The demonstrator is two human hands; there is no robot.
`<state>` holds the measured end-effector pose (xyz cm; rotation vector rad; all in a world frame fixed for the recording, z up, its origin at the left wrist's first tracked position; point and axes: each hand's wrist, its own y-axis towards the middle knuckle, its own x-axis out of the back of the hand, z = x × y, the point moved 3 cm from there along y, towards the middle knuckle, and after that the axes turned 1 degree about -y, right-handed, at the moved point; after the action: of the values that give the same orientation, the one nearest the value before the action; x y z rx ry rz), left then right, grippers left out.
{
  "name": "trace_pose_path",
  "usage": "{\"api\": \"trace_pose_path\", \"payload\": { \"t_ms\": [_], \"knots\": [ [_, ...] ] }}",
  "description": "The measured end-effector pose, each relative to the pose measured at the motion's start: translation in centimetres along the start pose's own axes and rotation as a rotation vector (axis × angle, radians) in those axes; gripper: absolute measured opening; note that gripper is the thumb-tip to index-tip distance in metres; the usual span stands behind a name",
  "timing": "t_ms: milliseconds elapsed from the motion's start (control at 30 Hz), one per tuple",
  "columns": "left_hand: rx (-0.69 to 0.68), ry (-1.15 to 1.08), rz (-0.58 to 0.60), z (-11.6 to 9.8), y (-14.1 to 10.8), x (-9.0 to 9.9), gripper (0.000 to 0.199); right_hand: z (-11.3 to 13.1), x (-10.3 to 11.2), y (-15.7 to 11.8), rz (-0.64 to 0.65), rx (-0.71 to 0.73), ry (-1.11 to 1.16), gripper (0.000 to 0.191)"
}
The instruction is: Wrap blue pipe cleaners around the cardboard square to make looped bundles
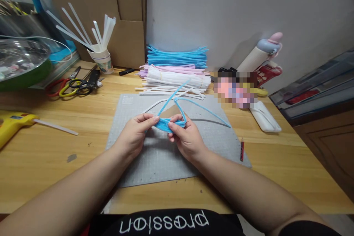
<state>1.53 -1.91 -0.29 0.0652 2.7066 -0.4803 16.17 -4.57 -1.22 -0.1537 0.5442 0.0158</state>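
A woven or wrapped piece of blue pipe cleaners [163, 125] is held between both hands above the grey cutting mat [166, 162]. My left hand [137, 129] pinches its left end, where one blue stem slants up and away. Fingers of my right hand [186, 132] are closed on its right side, with the thumb on top. From there a blue stem bends upward, then runs out to the right over the mat. A brown cardboard piece [170, 111] shows just behind the blue piece. A white stem [155, 105] passes behind my left hand.
Bundles of blue [177, 58] and white pipe cleaners [177, 78] lie along the wall. Scissors [65, 86], a cup of glue sticks [103, 61] and a yellow glue gun [16, 121] are at left. A white bottle [253, 56] and red pencil [242, 150] are at right.
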Motion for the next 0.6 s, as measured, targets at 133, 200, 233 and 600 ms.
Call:
{"api": "trace_pose_path", "payload": {
  "t_ms": [133,200,233,600],
  "knots": [
    [0.043,0.207,0.105,-0.2,0.3,0.3,0.024,0.6,1.1,0.5,0.061,-0.079,-0.143,0.029],
    [0.052,0.248,0.148,-0.2,0.4,0.4,0.024,0.8,1.4,0.7,0.085,-0.097,-0.212,0.029],
    [0.049,0.252,0.156,-0.2,0.5,0.3,0.024,0.9,1.5,0.7,0.093,-0.097,-0.235,0.029],
    [0.073,0.149,0.104,0.0,0.2,-0.1,0.029,1.1,1.3,0.5,0.097,0.026,-0.366,0.024]
  ]
}}
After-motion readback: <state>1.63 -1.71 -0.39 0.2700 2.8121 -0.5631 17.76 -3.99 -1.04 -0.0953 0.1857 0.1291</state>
